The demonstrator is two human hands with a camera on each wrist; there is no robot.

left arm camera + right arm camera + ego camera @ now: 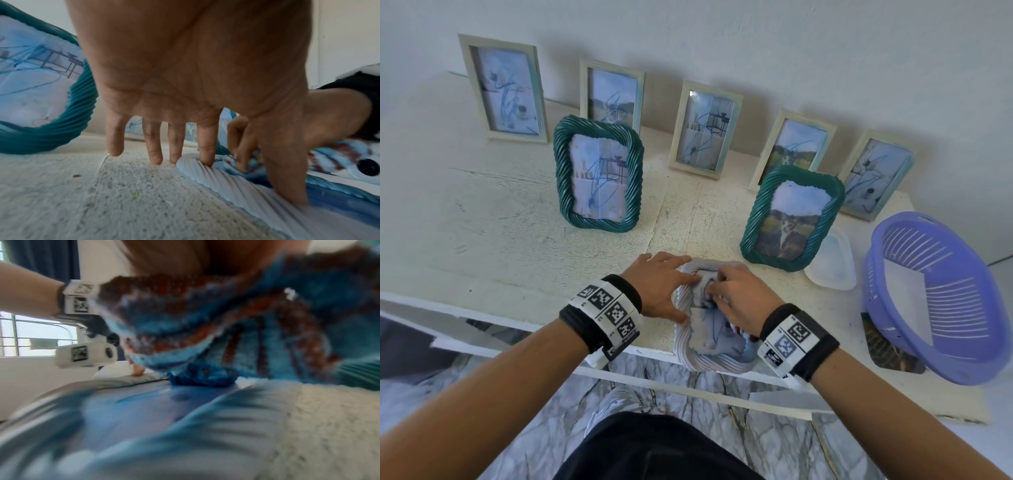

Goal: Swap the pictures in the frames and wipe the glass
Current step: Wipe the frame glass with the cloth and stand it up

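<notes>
Both forearms reached forward over the tabletop (517, 219), whose near edge ran just under the wrists, with marble floor below. Its left half lay open; at the right edge a purple basket (931, 301) stood partly on a loose photograph (883, 346), beside a clear plastic lid (832, 263). Five pale upright frames lined the wall, and two green rope-pattern frames (599, 174) (791, 219) stood in front of them.

A white rope-pattern frame (709, 359) lay flat, overhanging the near edge. The left hand (657, 291) had a wide grip, straight fingers (205, 146) and thumb pressing the frame's rim. The right hand (736, 298) clutched a blue-and-brown patterned cloth (216, 318) against the scribbled glass (144, 410).

Only square coded markers showed on the wristbands (609, 308); no readable writing. The right wrist view, blurred, alone showed the cloth's pattern and a barred window; the left wrist view showed fingertips on the tabletop beside the rim.
</notes>
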